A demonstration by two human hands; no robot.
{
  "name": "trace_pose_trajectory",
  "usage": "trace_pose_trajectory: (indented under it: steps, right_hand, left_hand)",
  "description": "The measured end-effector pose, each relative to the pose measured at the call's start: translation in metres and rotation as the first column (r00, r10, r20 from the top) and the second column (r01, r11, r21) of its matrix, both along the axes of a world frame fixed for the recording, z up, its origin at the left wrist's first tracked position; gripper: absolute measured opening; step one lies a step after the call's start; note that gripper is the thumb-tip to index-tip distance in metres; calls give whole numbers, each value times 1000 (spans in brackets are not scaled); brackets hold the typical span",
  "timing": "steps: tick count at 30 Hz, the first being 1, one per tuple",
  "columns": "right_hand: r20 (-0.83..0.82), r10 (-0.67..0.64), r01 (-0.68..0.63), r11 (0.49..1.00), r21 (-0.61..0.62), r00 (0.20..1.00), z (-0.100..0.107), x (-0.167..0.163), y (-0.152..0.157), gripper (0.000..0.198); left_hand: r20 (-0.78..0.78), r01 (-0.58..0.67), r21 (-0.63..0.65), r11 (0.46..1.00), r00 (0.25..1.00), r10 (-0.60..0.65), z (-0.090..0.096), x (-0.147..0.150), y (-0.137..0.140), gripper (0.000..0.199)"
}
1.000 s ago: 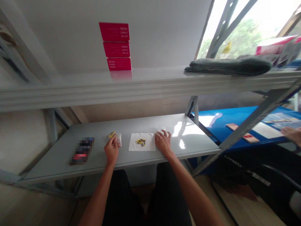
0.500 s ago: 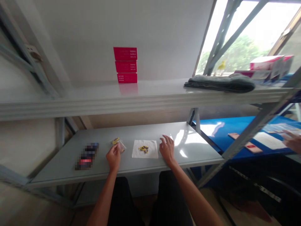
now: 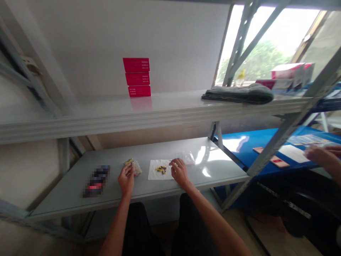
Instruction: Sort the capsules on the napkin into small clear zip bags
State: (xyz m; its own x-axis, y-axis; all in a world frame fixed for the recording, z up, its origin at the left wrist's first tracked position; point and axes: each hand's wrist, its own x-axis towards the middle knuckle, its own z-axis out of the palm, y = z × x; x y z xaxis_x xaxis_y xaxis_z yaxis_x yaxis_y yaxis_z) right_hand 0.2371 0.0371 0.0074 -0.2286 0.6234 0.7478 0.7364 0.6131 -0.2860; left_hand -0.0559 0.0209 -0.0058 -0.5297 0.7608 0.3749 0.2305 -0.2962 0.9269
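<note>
At centre, find a loose pile of small yellow-and-dark pieces (image 3: pixel 161 170), possibly capsules, on a white sheet of paper (image 3: pixel 152 174). See the right hand (image 3: pixel 179 171) now at 3 o'clock, in from farther right to above the sheet's edge, with fingers loosely curved and a little apart, just beside the pile; cannot make out any contact there. Notice also a flat clear bag (image 3: pixel 188 158) at 2 o'clock, now free of that hand. Read this as a shift of attention from bag to pile, with both hands about the same work. At 9 o'clock, see the left hand (image 3: pixel 126 177) with thumb and fingers together, apparently pinching a small clear bag (image 3: pixel 137 169), beside more yellow pieces (image 3: pixel 129 161). Farther out, note a blurred dark-and-red object (image 3: pixel 97 181) between 8 and 9 o'clock, stacked red boxes (image 3: pixel 137 77) between 11 and 12, a folded grey cloth (image 3: pixel 237 94) between 1 and 2, and a co-worker's hand (image 3: pixel 323 157) at 3.
</note>
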Motion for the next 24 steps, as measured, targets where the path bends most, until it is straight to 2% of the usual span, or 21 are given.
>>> trace_pose_trajectory:
  steps: [2,4,6,9,11,15,20,24]
  right_hand:
    - [-76,141,-146,987,-62,987,4,-28,-7,32]
    - [-179,248,-277,948,-157,952,9,-62,-12,33]
    - [-295,287,-364,896,-254,911,15,-95,-15,35]
    - [-413,314,-461,825,-326,855,21,-133,-14,33]
    - [-452,277,-460,809,-366,848,21,-148,-10,25]
    - [-479,173,-385,837,-390,861,14,-154,-4,15]
    - [-384,183,-334,864,-376,905,9,-147,-6,16]
    - [-350,177,-318,860,-400,920,9,-146,-9,17]
  left_hand:
    - [-36,23,-39,999,999,-25,3,1,-2,55]
    - [-80,28,-81,996,996,-35,6,1,-5,48]
    - [-107,55,-113,992,992,-67,8,1,-8,44]
    - [-93,145,-122,982,983,-156,9,0,-10,42]
    - [-57,184,-106,977,980,-191,8,-1,-10,42]
    - [7,218,-112,969,976,-219,6,0,-10,45]
    - [21,213,-136,968,977,-212,8,3,-9,48]
    - [-8,173,-151,973,984,-176,12,4,-10,47]
